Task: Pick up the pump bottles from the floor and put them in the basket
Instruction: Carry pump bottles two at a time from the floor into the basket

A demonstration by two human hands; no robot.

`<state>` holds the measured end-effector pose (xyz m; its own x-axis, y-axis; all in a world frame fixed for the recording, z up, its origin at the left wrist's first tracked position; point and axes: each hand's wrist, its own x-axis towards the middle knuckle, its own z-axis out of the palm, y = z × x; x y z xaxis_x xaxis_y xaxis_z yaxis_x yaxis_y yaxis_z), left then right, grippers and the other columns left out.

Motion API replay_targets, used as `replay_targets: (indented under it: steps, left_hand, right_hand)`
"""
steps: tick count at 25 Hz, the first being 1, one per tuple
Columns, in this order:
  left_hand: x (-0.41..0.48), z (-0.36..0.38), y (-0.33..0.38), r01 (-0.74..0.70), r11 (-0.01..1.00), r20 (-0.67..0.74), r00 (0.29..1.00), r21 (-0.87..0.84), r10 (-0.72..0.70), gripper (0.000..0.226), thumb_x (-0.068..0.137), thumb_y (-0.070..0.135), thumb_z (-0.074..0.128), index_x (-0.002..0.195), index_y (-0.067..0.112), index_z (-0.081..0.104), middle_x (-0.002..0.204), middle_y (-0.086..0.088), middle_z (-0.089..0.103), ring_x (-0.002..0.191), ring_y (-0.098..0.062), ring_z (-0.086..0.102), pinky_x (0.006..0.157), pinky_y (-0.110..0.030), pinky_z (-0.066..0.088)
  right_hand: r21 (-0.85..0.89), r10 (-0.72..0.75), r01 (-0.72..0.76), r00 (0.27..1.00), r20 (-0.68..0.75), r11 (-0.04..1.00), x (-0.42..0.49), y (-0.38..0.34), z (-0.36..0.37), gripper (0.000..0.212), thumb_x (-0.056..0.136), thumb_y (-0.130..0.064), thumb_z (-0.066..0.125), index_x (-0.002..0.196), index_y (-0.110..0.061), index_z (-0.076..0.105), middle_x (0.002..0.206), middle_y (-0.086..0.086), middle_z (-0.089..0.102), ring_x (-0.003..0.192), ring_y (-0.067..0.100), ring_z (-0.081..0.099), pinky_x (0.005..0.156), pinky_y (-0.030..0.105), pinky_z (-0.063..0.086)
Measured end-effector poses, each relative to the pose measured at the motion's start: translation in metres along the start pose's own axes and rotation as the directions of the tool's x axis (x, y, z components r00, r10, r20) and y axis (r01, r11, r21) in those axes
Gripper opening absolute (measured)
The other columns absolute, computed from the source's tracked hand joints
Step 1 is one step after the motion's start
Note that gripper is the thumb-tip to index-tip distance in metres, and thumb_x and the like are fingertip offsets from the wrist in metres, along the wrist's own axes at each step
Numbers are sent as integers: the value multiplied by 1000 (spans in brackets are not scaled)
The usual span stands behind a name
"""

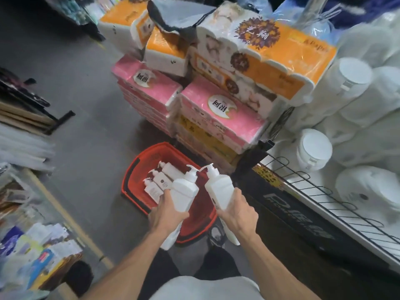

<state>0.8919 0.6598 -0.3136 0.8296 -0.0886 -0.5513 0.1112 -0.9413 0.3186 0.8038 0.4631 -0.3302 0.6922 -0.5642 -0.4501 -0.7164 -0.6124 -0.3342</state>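
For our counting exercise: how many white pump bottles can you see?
5 for certain: three bottles lie in the red basket; the left hand grips one bottle, the right hand another bottle. White shapes under both hands may be more, partly hidden.

Head view looks forward and down, seemingly from standing height.

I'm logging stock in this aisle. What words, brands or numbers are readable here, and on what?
"& Paper": on the orange tissue pack; the word before it is lost in glare.
Purple emblem on that pack: Chinese characters, too blurred to read.
Pink tissue packs: upside-down Chinese characters in an oval, unclear.
Pump bottles in the basket: label print too small.
Black shelf base: large lettering, blurred.
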Motion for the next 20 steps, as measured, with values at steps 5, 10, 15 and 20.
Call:
replay_targets:
  steps: [5,10,15,20]
  left_hand:
    - [31,-29,-31,-161,986,85,984,47,157,74,69,46,79,125,22,36,117,1,60,101,-33,62,75,-37,44]
    - [67,-50,-50,-332,932,136,940,142,314,82,65,52,79,128,21,37,119,-1,59,101,-33,63,83,-43,51]
    - [92,-27,-47,-373,920,154,923,119,354,78,64,52,77,125,22,38,117,-1,60,97,-35,63,78,-42,51]
    - [131,37,-50,-374,925,173,917,68,359,81,67,45,79,129,18,35,121,-5,59,99,-37,62,78,-42,49]
  right_hand:
    - [117,287,-280,957,-48,953,-42,-37,30,61,65,-56,69,107,-32,32,97,-9,60,70,21,56,63,35,45]
    - [304,522,-478,849,-81,824,-76,-77,63,57,65,-52,67,105,-30,34,97,-6,58,74,26,51,69,38,40]
    - [444,628,-533,773,-90,720,-67,-93,99,64,65,-50,71,115,-29,36,103,-3,60,84,29,60,71,39,42]
    - [530,703,-563,705,-93,634,-22,-95,152,71,69,-46,74,127,-28,37,106,-4,60,93,28,64,72,35,40]
